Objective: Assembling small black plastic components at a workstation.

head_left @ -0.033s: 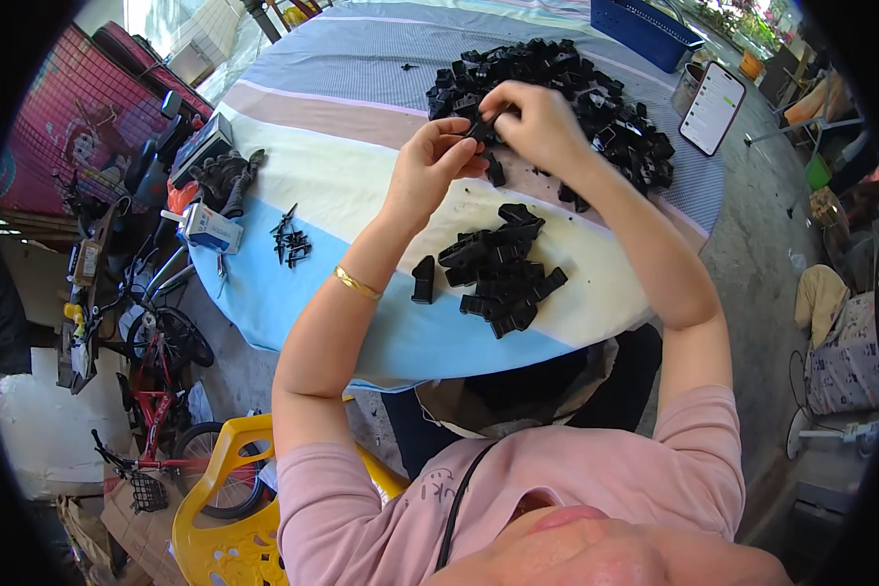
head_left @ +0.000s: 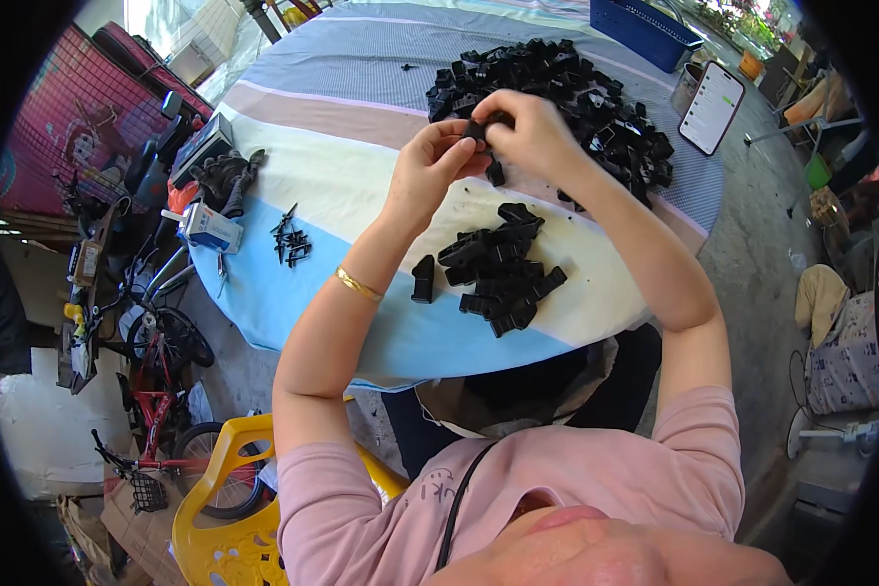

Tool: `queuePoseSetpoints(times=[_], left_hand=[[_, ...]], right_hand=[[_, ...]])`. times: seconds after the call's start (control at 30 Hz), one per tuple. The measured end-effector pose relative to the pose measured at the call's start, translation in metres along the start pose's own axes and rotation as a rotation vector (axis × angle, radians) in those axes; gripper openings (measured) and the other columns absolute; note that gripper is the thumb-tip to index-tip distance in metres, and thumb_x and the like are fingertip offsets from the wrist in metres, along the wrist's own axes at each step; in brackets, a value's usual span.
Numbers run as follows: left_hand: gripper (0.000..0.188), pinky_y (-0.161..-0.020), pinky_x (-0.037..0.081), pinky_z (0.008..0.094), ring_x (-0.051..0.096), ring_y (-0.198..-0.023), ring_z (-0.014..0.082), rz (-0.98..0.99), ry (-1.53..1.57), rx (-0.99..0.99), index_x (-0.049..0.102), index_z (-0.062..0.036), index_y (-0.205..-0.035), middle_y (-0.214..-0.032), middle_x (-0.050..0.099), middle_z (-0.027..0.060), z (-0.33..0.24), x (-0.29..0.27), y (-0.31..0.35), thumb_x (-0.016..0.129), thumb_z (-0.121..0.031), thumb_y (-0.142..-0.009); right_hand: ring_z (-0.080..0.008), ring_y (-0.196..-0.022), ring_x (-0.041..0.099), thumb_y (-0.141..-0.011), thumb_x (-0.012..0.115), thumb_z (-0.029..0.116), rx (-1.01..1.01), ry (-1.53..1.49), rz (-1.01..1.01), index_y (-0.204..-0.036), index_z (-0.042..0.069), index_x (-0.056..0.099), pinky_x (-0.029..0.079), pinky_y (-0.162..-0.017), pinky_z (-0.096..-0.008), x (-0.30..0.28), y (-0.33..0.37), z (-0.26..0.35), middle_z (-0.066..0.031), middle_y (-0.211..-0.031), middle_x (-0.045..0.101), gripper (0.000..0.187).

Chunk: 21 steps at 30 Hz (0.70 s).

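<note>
Both of my hands are raised above the table, close together at the near edge of a large heap of black plastic parts (head_left: 542, 73). My left hand (head_left: 438, 161) pinches a small black plastic part (head_left: 475, 131) between thumb and fingers. Against that same part, my right hand (head_left: 529, 132) has its fingers curled, its knuckles slightly blurred; its fingertips are partly hidden. A smaller pile of black plastic parts (head_left: 503, 269) lies nearer to me, with a single upright-looking part (head_left: 423, 279) on its left. Thin black pin-like pieces (head_left: 291, 239) form a little group farther left.
A striped cloth covers the rounded table (head_left: 361, 127). On its left edge are a small blue-and-white box (head_left: 211, 229) and dark gloves (head_left: 227, 181). A blue basket (head_left: 645, 31) and a propped phone (head_left: 712, 107) stand at the far right. A yellow chair (head_left: 227, 508) is beside me.
My right hand has shifted slightly left, closer to my left fingers. The black part at my left fingertips now shows a broader face. The piles look the same.
</note>
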<state>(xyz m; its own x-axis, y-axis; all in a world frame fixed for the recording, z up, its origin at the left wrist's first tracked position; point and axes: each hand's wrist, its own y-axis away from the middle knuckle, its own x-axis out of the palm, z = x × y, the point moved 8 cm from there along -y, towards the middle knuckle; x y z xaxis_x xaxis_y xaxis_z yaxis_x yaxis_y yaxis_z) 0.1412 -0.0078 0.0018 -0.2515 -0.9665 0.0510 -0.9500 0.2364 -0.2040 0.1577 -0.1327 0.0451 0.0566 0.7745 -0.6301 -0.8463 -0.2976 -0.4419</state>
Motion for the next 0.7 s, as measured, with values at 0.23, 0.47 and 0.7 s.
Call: queuePoseSetpoints(times=[0.23,0.47,0.7], left_hand=[[0.029,-0.081,0.050,0.0275,0.060,-0.086,0.0165,-0.022,0.376,-0.124,0.050,0.0041,-0.112,-0.098,0.059,0.0101,0.009,-0.005,-0.001,0.056,-0.009,-0.087],[0.025,-0.079,0.049,0.0273,0.059,-0.085,0.0143,-0.014,0.379,-0.131,0.056,0.0013,-0.105,-0.091,0.060,0.0057,0.015,-0.004,0.000,0.062,-0.008,-0.083],[0.024,-0.077,0.051,0.0265,0.060,-0.083,0.0143,-0.052,0.332,-0.101,0.059,0.0020,-0.103,-0.095,0.062,0.0073,0.011,-0.003,0.002,0.064,-0.006,-0.081]], right_hand=[[-0.0128,-0.089,0.060,-0.089,0.050,0.007,0.244,-0.647,0.060,-0.116,0.001,0.054,0.049,-0.079,-0.0243,0.005,0.021,-0.002,-0.0086,-0.111,0.058,0.029],[-0.0168,-0.095,0.060,-0.085,0.054,0.001,-0.074,-0.569,-0.253,-0.122,0.001,0.046,0.048,-0.082,-0.0270,0.000,0.031,0.011,-0.0110,-0.114,0.057,0.039],[-0.0172,-0.093,0.059,-0.080,0.061,0.001,-0.070,-0.307,-0.128,-0.117,0.004,0.053,0.049,-0.078,-0.0275,0.000,0.032,0.014,-0.0102,-0.108,0.060,0.038]])
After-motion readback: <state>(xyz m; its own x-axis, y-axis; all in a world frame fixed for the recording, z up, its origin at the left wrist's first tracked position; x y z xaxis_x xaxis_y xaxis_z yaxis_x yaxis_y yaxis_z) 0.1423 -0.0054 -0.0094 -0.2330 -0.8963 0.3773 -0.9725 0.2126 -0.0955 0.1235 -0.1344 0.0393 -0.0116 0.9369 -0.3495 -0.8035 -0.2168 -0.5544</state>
